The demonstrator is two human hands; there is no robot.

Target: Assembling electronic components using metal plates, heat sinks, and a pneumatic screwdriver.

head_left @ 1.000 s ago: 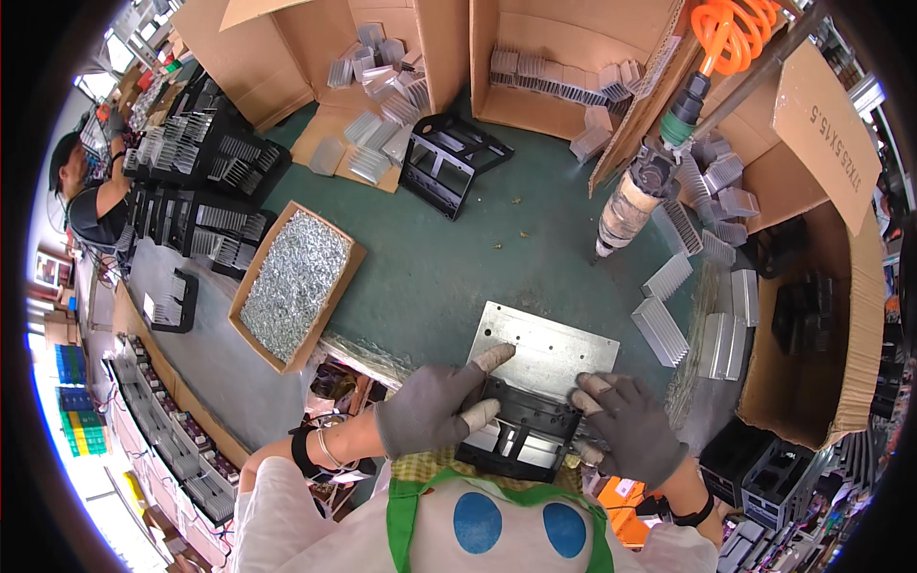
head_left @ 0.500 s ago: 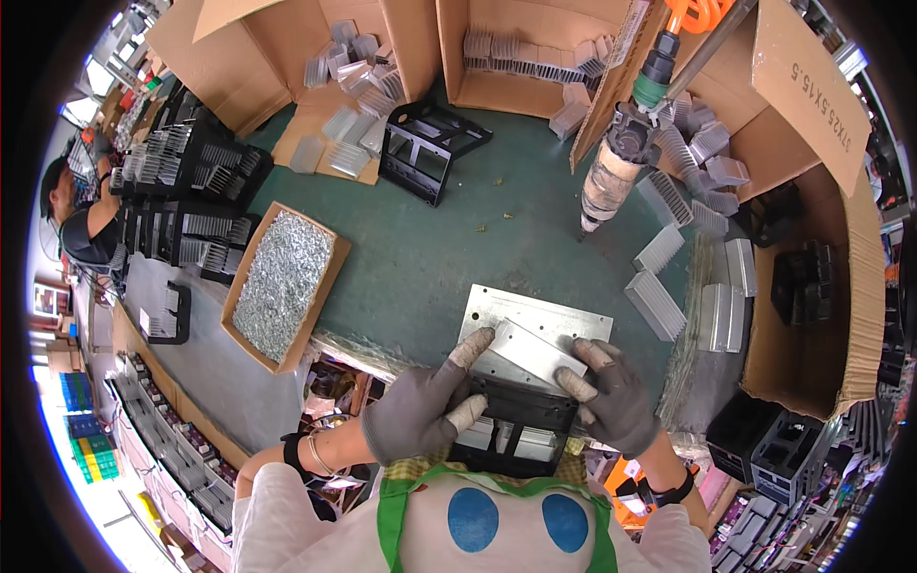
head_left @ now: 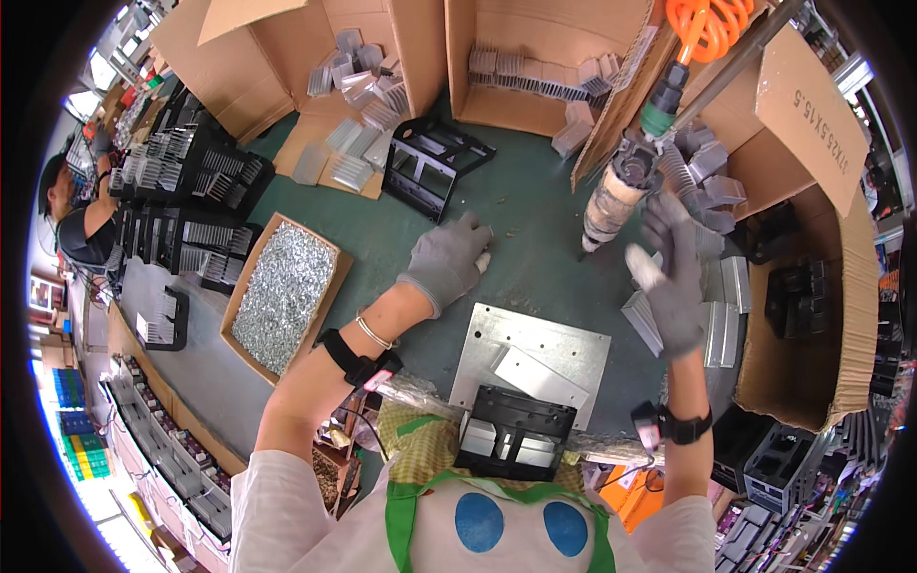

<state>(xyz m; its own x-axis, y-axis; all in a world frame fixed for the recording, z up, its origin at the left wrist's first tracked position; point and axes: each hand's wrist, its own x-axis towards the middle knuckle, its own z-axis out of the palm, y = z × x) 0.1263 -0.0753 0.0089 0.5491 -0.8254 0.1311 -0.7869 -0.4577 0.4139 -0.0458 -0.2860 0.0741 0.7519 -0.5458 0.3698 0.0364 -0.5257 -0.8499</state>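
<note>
At lower centre, a black plastic frame [head_left: 523, 405] already shows silver pieces [head_left: 479, 439] inside, one silver metal block [head_left: 540, 375] outside; grey-gloved left hand [head_left: 447, 262] curls, hold unclear, grey-gloved right hand [head_left: 674, 286] splays wide.

Heat sink [head_left: 540, 375] on plate [head_left: 578, 349], driver [head_left: 607, 212] beyond

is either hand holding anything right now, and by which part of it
Nothing is visibly held: the left hand looks empty, and the right hand is open beside the heatsinks, though whether it touches one cannot be told.
</note>
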